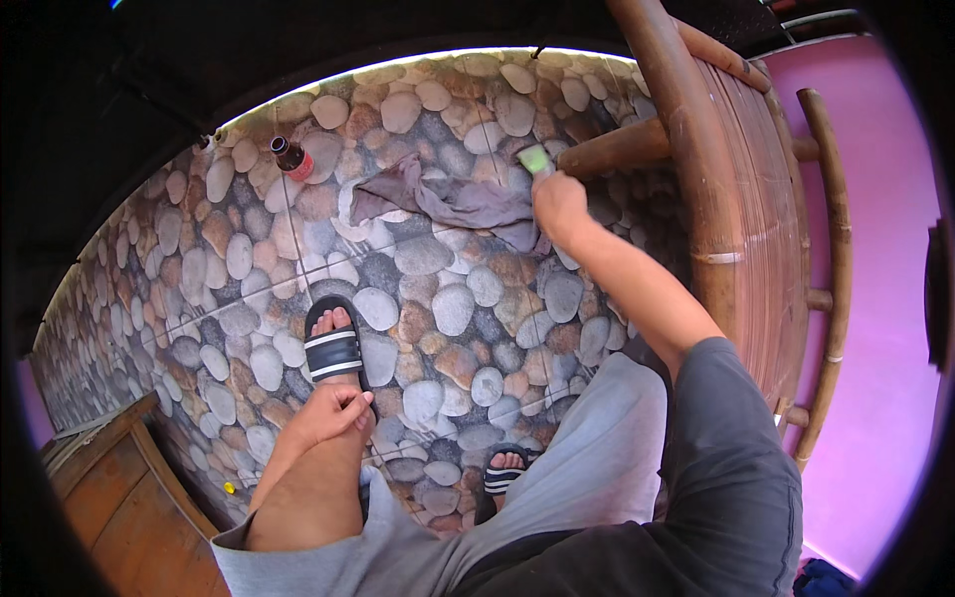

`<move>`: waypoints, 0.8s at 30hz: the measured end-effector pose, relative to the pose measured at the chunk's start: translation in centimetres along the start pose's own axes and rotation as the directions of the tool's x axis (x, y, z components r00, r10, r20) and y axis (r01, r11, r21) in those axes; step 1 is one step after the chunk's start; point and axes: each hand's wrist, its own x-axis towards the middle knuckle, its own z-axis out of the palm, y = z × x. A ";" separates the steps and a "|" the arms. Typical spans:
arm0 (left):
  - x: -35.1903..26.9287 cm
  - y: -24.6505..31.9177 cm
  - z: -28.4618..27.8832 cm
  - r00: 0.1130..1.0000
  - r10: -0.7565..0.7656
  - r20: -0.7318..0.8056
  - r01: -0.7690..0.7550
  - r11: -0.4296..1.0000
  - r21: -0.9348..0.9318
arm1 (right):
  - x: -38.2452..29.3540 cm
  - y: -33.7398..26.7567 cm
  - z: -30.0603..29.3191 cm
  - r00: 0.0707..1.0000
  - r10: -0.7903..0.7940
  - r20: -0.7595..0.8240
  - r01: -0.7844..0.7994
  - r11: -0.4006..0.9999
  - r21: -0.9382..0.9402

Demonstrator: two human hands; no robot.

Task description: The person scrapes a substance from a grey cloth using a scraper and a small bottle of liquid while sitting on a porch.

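My right hand [558, 207] grips a small flat tool, its pale green head [535, 159] pointing away from me. Blur hides whether that head is bristles or a blade. The tool is close to a round bamboo leg [615, 147] of a bamboo bench [753, 201]. A crumpled grey-purple cloth [455, 200] lies on the floor, its right end just below and left of the right hand. With fingers loosely curled and nothing visible in them, my left hand [332, 413] rests on my left leg below the knee.
An uncapped dark bottle [292, 158] with a red label stands on the pebble-patterned floor [451, 310]. A small yellow object [229, 488] lies near wooden furniture [127, 500] at lower left. My feet wear striped slides [333, 354]. Behind the bench rises a pink wall [880, 224].
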 end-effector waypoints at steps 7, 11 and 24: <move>-0.6 -0.3 -0.5 1.000 0.012 -0.019 -0.012 1.000 -0.025 | -2.9 -0.4 1.4 0.994 -0.034 0.107 0.003 0.960 0.281; 0.0 -0.5 -0.2 1.000 0.009 0.005 -0.009 1.000 -0.006 | -0.2 1.8 1.9 0.998 -0.044 0.045 0.028 0.950 0.310; 0.9 0.3 -0.1 0.999 0.021 0.030 -0.023 0.998 0.051 | 3.4 2.3 -0.2 0.970 0.023 0.244 -0.090 0.960 0.265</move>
